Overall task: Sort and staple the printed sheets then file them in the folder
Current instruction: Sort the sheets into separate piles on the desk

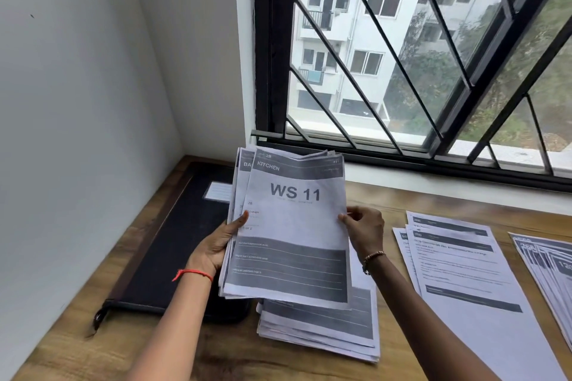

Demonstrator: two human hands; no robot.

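Between left hand (216, 244) and right hand (365, 226): raised sheets (294, 226).

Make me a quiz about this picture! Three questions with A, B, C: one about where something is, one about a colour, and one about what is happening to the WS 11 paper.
1. Where does the dark folder lie?
A) on the window ledge
B) on the wooden table, by the wall
C) on the floor

2. What colour is the thread on the wrist of the left hand?
A) red
B) green
C) blue

3. How is the WS 11 sheet?
A) lying flat on the table
B) held up by the left hand and the right hand
C) crumpled into a ball

Answers:
1 B, it lies flat on the wood next to the white wall.
2 A, the band is bright red.
3 B, a thumb grips each side edge of the sheet.
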